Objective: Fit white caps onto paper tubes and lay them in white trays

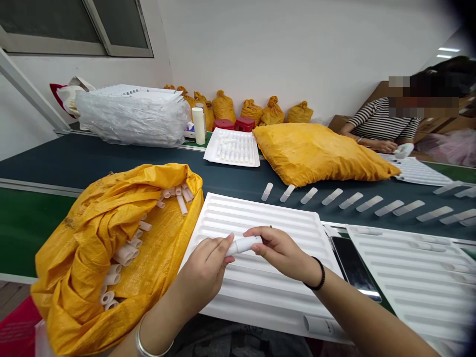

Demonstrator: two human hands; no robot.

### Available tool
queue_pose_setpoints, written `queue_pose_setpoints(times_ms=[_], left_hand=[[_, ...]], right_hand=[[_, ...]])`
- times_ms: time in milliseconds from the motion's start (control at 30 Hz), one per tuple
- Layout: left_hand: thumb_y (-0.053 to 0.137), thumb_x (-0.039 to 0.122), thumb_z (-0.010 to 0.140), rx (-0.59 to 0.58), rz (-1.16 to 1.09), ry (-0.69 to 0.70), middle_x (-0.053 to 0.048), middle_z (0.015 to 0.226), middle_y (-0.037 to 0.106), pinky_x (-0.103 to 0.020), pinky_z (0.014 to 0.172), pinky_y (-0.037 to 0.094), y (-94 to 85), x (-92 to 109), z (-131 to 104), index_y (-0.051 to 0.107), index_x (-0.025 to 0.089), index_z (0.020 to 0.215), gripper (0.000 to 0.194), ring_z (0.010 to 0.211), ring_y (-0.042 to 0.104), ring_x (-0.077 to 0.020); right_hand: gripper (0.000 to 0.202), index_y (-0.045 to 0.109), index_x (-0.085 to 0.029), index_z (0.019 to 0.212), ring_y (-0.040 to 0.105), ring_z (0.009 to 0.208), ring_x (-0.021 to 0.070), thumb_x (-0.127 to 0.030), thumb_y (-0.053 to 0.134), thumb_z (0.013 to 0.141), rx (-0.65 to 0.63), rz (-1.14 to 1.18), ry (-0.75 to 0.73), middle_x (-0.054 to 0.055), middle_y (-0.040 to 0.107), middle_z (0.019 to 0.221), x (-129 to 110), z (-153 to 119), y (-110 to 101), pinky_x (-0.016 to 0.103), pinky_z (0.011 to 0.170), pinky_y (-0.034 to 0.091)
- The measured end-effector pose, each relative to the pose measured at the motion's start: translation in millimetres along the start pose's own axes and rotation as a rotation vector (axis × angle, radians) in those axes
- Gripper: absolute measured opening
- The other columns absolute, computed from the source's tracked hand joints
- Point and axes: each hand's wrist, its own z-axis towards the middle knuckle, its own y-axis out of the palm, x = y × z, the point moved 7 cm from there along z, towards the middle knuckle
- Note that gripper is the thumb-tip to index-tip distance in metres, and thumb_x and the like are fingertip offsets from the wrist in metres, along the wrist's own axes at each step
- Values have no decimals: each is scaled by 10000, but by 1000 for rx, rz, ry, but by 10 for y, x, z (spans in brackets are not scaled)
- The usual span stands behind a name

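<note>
A white plastic tube (245,244), with a step where a narrower part meets a wider one, is held level between both hands. My left hand (208,267) is closed round its left end. The fingers and thumb of my right hand (280,250) pinch the right end, near small dark marks. Both hands are above a white ribbed tray (260,213). Another white tube (323,326) lies at the tray's front right edge. To the left, an open yellow woven sack (122,208) holds several loose white tubes (124,254).
White tubes (310,196) lie in a row along the dark conveyor belt (230,181). Beyond are a full yellow sack (320,153) and a filled tray (232,148). A phone (353,267) lies between my tray and another ribbed tray (412,277). A co-worker (386,119) sits across at the right.
</note>
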Motion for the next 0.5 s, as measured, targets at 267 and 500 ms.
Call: queue_pose_setpoints(times_ms=[267,500], left_hand=[[465,183,914,-141,72,-21,-74,907,632,-326,743,518,44,-125,-113,105,160,1478,670,814,575,-193],[346,147,876,-279,479,-602,-209,1185,586,-449,981,411,-287,-1655,-488,553,46,1189,388,1135,533,-302]], right_hand=[[244,635,-188,1069,585,842,158,-306,591,861,-193,-307,-83,63,637,966,-162,186,321,265,780,454],[280,546,-106,1158,580,984,225,-247,460,932,42,-753,333,123,609,1030,681,1255,-280,373,858,456]])
